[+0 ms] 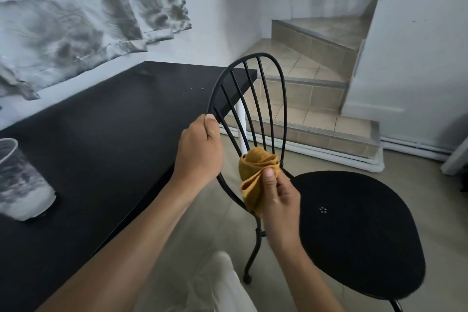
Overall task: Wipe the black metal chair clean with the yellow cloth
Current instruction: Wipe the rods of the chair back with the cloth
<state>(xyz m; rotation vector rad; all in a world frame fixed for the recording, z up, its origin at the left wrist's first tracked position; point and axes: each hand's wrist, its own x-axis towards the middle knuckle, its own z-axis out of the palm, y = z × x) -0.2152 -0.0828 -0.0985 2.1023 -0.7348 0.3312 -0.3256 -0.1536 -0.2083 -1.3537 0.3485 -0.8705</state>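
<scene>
Between right fingers (270, 181), yellow cloth (255, 168), against chair (354, 225)

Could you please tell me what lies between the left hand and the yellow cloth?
In the head view, a thin black spindle of the chair back runs between the left hand and the yellow cloth.
</scene>
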